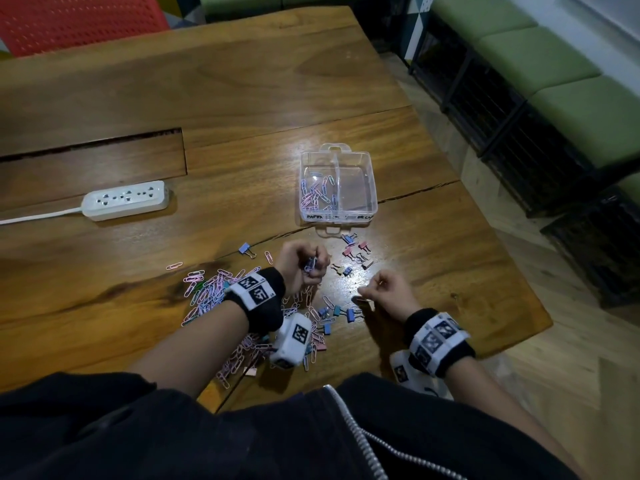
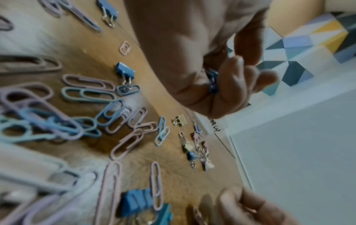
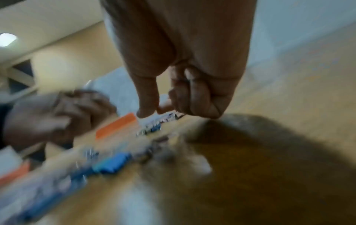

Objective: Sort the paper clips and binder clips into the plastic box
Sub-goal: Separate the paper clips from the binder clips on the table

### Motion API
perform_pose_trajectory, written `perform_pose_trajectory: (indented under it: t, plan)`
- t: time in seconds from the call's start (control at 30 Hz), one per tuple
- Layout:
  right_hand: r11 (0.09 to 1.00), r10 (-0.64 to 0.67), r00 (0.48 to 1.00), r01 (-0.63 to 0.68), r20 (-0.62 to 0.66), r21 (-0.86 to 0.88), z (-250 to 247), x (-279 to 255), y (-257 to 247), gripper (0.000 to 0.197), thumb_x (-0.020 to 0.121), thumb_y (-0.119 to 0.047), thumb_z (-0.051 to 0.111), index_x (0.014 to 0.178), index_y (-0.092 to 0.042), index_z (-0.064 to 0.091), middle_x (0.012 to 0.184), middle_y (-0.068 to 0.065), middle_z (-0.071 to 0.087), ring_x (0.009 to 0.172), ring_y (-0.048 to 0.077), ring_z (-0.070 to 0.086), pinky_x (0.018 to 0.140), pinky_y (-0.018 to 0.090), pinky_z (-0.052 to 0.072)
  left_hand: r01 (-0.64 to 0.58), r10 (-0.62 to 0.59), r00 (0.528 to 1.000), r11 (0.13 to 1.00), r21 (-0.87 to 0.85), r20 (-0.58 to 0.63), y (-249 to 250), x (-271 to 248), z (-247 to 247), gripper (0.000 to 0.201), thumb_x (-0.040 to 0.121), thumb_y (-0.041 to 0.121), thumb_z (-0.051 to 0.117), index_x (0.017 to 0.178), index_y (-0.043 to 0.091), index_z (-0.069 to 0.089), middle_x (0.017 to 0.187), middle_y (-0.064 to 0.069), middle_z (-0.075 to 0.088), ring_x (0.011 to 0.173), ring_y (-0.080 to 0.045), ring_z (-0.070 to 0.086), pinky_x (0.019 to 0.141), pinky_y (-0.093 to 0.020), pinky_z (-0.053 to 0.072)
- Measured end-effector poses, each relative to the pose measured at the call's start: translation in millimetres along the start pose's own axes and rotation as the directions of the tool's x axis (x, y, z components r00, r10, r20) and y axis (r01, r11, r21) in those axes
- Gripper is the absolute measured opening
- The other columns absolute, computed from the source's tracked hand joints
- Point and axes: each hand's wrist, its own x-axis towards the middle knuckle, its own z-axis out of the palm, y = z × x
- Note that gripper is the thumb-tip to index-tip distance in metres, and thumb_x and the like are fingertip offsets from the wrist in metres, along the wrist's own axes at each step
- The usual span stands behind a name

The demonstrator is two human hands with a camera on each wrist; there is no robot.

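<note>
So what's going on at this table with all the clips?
A person is sorting clips into a clear plastic box. Its left compartment already holds paper clips; the right one looks empty. The left hand holds a small bunch of blue clips above the table. The right hand pinches at something small by the binder clips; what it is, I can't tell. A big pile of paper clips remains unsorted.

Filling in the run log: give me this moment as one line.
left hand: grips blue clips | right hand: fingers curled, hold unclear | clear plastic two-compartment box: paper clips left, right side bare | clips scattered on wooden table
</note>
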Motion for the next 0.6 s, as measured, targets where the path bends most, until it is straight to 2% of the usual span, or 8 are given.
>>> perform_pose_trajectory:
  t: [0.13, 0.23, 0.3, 0.33, 0.4, 0.43, 0.5, 0.6]
  plan:
    - [0.923, -0.100, 0.995, 0.096, 0.011, -0.373, 5.0, -1.4, 0.1, 0.012, 0.078, -0.019, 0.068, 0.084, -0.017, 0.059, 0.091, 0.000, 0.062, 0.087, 0.016, 0.056, 0.080, 0.030, 0.047, 0.047, -0.038, 0.998, 0.987, 0.157, -0.057, 3.8, 2.6, -2.6, 0.034, 0.091, 0.012, 0.032, 0.061, 0.010, 0.047, 0.045, 0.004, 0.052, 0.030, -0.004, 0.036, 0.028, -0.010, 0.026]
    - [0.841, -0.140, 0.988, 0.149, 0.056, -0.521, 8.1, -5.0, -2.7, 0.010, 0.087, -0.020, 0.057, 0.094, -0.013, 0.058, 0.101, 0.003, 0.059, 0.093, 0.018, 0.056, 0.087, 0.033, 0.048, 0.140, -0.097, 0.988, 0.882, 0.450, -0.116, 4.0, 2.7, 0.1, 0.029, 0.094, 0.019, 0.046, 0.065, 0.013, 0.046, 0.048, 0.005, 0.051, 0.029, -0.001, 0.038, 0.029, -0.012, 0.029]
    - [0.805, -0.136, 0.988, 0.156, 0.078, -0.572, 9.4, -5.2, -3.1, 0.012, 0.090, -0.020, 0.052, 0.096, -0.011, 0.056, 0.100, 0.003, 0.054, 0.089, 0.016, 0.053, 0.083, 0.029, 0.046, 0.128, -0.072, 0.992, 0.688, 0.715, -0.108, -2.7, 4.1, 0.6, 0.025, 0.091, 0.024, 0.054, 0.068, 0.016, 0.047, 0.059, 0.006, 0.049, 0.040, -0.001, 0.045, 0.038, -0.013, 0.036]
    - [0.807, -0.137, 0.988, 0.157, 0.079, -0.570, 9.7, -4.4, -2.4, 0.012, 0.091, -0.019, 0.050, 0.095, -0.009, 0.055, 0.098, 0.003, 0.051, 0.087, 0.015, 0.051, 0.078, 0.025, 0.045, 0.085, -0.052, 0.996, 0.545, 0.834, -0.067, -6.4, 5.2, 0.0, 0.021, 0.088, 0.024, 0.059, 0.070, 0.018, 0.049, 0.067, 0.006, 0.050, 0.051, -0.003, 0.049, 0.046, -0.015, 0.039]
    - [0.879, -0.120, 0.992, 0.125, 0.040, -0.461, 6.9, -2.7, -0.3, 0.009, 0.092, -0.015, 0.046, 0.088, -0.009, 0.052, 0.089, 0.001, 0.050, 0.081, 0.013, 0.049, 0.066, 0.019, 0.038, -0.007, -0.068, 0.997, 0.264, 0.965, 0.025, -12.1, 6.7, -1.0, 0.011, 0.081, 0.023, 0.066, 0.080, 0.019, 0.056, 0.082, 0.005, 0.056, 0.073, -0.010, 0.053, 0.065, -0.022, 0.048]
    - [0.926, -0.096, 0.995, 0.093, 0.012, -0.367, 4.6, -2.0, 0.6, 0.010, 0.092, -0.013, 0.045, 0.085, -0.011, 0.051, 0.085, 0.000, 0.051, 0.078, 0.012, 0.049, 0.063, 0.018, 0.037, -0.043, -0.081, 0.995, 0.139, 0.989, 0.054, -13.4, 6.9, -1.4, 0.011, 0.081, 0.021, 0.067, 0.088, 0.017, 0.061, 0.089, 0.004, 0.059, 0.081, -0.012, 0.055, 0.074, -0.026, 0.050]
    - [0.991, -0.025, 1.000, 0.024, -0.011, -0.132, -1.0, -1.0, 3.0, 0.014, 0.093, -0.012, 0.044, 0.080, -0.015, 0.050, 0.080, -0.002, 0.053, 0.075, 0.011, 0.051, 0.065, 0.019, 0.041, -0.110, -0.085, 0.991, -0.074, 0.991, 0.104, -14.4, 6.1, 0.1, 0.019, 0.083, 0.021, 0.065, 0.102, 0.017, 0.065, 0.101, 0.003, 0.063, 0.091, -0.011, 0.057, 0.079, -0.025, 0.049]
    - [0.972, 0.049, 0.998, -0.058, 0.045, 0.227, -6.1, -5.7, -1.8, 0.023, 0.092, -0.001, 0.041, 0.078, -0.017, 0.051, 0.079, 0.000, 0.054, 0.073, 0.012, 0.053, 0.069, 0.024, 0.046, -0.209, -0.069, 0.978, -0.324, 0.923, 0.197, -15.9, 5.1, 5.5, 0.021, 0.088, 0.025, 0.058, 0.107, 0.019, 0.065, 0.108, 0.001, 0.065, 0.099, -0.015, 0.060, 0.079, -0.027, 0.051]
